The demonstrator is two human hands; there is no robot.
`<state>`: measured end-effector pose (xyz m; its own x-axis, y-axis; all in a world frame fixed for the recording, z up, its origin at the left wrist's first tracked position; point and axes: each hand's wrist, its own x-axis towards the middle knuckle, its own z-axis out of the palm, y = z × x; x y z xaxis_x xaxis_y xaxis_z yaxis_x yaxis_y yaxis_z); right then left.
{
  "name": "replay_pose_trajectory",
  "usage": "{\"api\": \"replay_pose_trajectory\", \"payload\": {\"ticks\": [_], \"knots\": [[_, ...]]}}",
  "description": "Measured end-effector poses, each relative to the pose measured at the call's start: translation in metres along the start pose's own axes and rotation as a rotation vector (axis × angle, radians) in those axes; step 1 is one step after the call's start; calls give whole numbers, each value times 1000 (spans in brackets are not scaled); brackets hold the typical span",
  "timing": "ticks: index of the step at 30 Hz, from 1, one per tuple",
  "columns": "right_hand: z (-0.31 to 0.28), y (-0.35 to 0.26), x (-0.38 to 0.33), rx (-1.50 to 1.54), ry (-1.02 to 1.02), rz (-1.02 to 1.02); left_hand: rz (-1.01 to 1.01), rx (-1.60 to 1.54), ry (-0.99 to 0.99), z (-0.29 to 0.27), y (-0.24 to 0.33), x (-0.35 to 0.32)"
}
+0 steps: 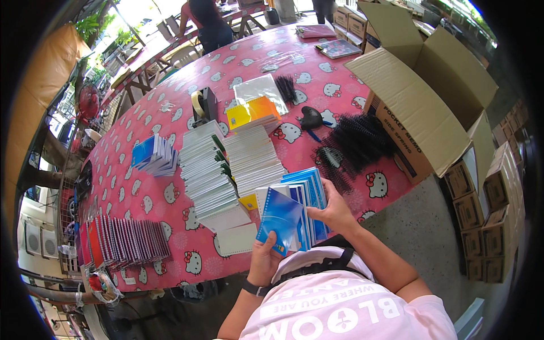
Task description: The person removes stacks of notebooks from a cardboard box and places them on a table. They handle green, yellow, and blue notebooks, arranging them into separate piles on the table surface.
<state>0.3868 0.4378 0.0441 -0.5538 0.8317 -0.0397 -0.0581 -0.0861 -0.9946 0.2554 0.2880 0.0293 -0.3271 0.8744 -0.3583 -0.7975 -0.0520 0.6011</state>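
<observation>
Close to my body, at the table's near edge, my left hand (pixel 265 256) pinches the lower corner of a small blue notebook (pixel 280 215) with punched holes along one edge. My right hand (pixel 333 208) is closed round a fanned bunch of blue-covered notebooks (pixel 310 190) just right of it. Beyond the hands, two long rows of white punched paper pads (pixel 211 175) lie side by side. A yellow cover (pixel 248 201) pokes out beside the bunch. Yellow-orange notebooks (pixel 253 113) rest at the far end of the right row.
Black spiral coils (pixel 362 141) and blue-handled pliers (pixel 311 122) lie to the right, before an open carton (pixel 405 133). A tape dispenser (pixel 203 106), blue notebooks (pixel 153 154) and red spiral-bound notebooks (pixel 127 242) sit leftward on the pink tablecloth (pixel 170 226). A person (pixel 207 25) stands beyond.
</observation>
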Motion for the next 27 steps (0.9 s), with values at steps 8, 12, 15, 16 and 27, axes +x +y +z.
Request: {"api": "replay_pose_trajectory", "payload": {"ticks": [8,12,15,16,27], "knots": [[-6,7,-2,-244,8,-122,146,438,66,-26,11,6],[-21,-31,-4,-511,13,-45,242,724,33,-15,48,-8],[-29,-47,0,-775,-90,-96,452,1232,-155,-11,66,-10],[-30,-47,3,-874,-151,-161,552,1375,-282,-4,68,-6],[-5,-3,23,-1208,-693,-315,926,1485,-114,-8,21,6]]}}
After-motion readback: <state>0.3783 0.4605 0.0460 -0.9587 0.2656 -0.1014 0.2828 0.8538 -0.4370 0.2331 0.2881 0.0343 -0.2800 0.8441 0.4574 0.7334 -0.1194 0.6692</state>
